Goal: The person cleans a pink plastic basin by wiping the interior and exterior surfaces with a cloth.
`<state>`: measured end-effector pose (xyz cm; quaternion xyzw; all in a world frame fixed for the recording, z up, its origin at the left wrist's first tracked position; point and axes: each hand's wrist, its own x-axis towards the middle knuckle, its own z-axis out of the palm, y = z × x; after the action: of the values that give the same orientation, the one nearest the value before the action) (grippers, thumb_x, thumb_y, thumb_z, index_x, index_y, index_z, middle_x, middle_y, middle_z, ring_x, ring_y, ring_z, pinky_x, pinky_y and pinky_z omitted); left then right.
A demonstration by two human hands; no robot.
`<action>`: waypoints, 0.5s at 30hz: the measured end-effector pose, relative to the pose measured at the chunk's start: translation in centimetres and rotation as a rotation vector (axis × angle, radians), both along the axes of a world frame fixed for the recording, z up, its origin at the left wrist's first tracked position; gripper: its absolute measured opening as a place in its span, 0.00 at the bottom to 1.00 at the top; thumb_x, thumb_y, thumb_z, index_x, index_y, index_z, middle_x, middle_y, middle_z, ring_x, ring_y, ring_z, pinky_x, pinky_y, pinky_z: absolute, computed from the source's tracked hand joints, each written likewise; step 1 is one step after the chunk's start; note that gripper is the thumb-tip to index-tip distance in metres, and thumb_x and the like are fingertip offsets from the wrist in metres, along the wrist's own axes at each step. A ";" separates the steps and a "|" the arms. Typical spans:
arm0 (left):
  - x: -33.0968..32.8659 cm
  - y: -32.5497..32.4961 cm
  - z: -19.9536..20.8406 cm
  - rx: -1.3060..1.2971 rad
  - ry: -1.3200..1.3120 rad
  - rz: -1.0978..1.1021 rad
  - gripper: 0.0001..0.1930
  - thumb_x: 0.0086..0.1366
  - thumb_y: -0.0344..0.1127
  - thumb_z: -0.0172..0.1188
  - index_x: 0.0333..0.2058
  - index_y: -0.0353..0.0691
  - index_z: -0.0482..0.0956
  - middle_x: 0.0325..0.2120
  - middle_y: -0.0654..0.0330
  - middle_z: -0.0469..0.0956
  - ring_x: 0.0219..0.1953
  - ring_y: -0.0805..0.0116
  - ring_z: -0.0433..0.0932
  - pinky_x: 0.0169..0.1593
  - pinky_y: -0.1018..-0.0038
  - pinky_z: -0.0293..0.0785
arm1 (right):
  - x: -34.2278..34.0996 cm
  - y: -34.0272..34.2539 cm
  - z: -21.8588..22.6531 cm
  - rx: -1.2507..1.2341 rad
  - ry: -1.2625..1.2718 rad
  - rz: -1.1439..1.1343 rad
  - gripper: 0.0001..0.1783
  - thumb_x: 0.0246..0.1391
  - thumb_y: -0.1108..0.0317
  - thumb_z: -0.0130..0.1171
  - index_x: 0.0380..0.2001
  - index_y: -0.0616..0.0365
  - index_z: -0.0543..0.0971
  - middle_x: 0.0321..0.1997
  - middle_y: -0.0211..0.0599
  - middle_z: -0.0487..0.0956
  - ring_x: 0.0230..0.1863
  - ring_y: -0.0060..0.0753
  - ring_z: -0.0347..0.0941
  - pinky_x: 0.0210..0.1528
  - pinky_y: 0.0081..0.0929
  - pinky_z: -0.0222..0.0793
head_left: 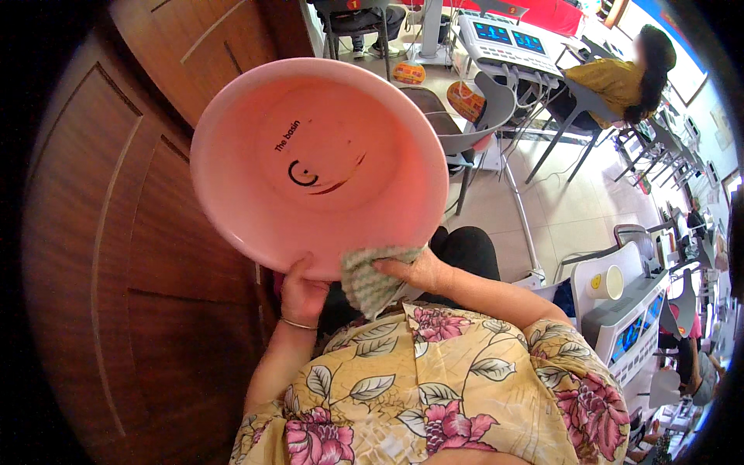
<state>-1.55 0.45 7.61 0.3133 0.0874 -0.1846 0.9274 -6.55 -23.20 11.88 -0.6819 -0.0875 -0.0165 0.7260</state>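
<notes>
A large pink basin is held up in front of me, tilted so its inside faces me. Dark print and some reddish-brown streaks mark its bottom. My left hand grips the near rim, thumb inside and the other fingers hidden beneath. At the near right part of the rim, my right hand holds a green-and-white checked cloth against the basin. Its thumb presses on the cloth, and part of the cloth hangs below the rim.
Brown wooden doors stand close on my left. Grey chairs and a white machine with two screens are ahead to the right, with cables below. A seated person in yellow is farther off. A paper cup stands on another machine at right.
</notes>
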 end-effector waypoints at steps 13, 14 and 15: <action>1.8 2.2 1.1 0.131 -0.154 0.046 0.23 0.59 0.33 0.56 0.54 0.39 0.68 0.50 0.59 0.73 0.52 0.62 0.73 0.53 0.62 0.71 | 0.8 -4.9 1.5 -0.060 0.058 -0.081 0.25 0.40 0.73 0.64 0.46 0.63 0.74 0.44 0.37 0.79 0.46 0.29 0.74 0.48 0.30 0.71; 1.9 2.5 1.2 0.171 -0.156 0.064 0.23 0.58 0.31 0.56 0.54 0.39 0.68 0.50 0.58 0.73 0.52 0.62 0.72 0.53 0.62 0.70 | 0.8 -5.5 1.5 -0.087 0.034 -0.065 0.25 0.40 0.73 0.65 0.46 0.63 0.74 0.44 0.37 0.79 0.46 0.29 0.74 0.48 0.30 0.72; 1.8 2.4 1.0 0.223 -0.181 0.093 0.24 0.57 0.30 0.57 0.54 0.39 0.68 0.50 0.59 0.73 0.52 0.62 0.73 0.53 0.62 0.71 | 0.8 -6.0 1.5 -0.115 0.011 -0.048 0.25 0.40 0.73 0.65 0.46 0.63 0.74 0.44 0.38 0.79 0.46 0.30 0.74 0.48 0.30 0.72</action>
<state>0.26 2.84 8.60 0.4253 0.0378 -0.1013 0.8986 -5.75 -29.19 13.42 -0.7243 -0.0679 -0.0254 0.6857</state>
